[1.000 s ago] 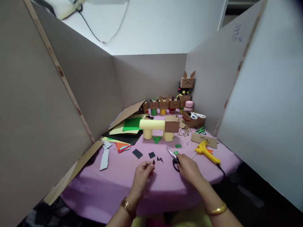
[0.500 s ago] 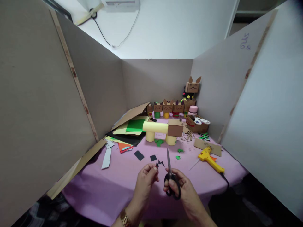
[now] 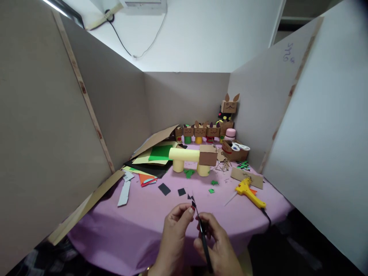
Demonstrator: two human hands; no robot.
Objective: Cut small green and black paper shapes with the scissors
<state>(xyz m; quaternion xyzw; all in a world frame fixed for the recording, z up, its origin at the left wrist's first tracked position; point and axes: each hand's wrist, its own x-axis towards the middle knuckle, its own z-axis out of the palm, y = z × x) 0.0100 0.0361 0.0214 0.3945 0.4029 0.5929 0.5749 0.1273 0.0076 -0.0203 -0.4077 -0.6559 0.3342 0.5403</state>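
Between thumb and fingertips, my left hand [image 3: 177, 226] pinches a small piece of black paper [image 3: 193, 204]. My right hand [image 3: 216, 241] is closed around the black-handled scissors [image 3: 201, 226]. Their blades are seen edge-on beside the black piece, so I cannot tell whether they touch it. Just beyond the fingertips lie tiny black paper triangles. A black paper square [image 3: 181, 192] and a black rectangle [image 3: 164, 189] rest farther left. Behind them stands a yellow paper-tube figure [image 3: 185, 155] on tube legs, with a brown cardboard box [image 3: 208, 155] at its right end.
A yellow glue gun [image 3: 249, 193] lies on the right beside a cardboard strip [image 3: 246, 178]. Coloured paper sheets [image 3: 159, 152] are stacked at left. Several box-headed animal figures [image 3: 200, 132] line the back. A cardboard box [image 3: 235, 153] holds white scissors [image 3: 240, 147]. Grey panels enclose the table.
The scissors have turned edge-on and moved left, up to the black piece in my left hand. The whole view has shifted slightly.
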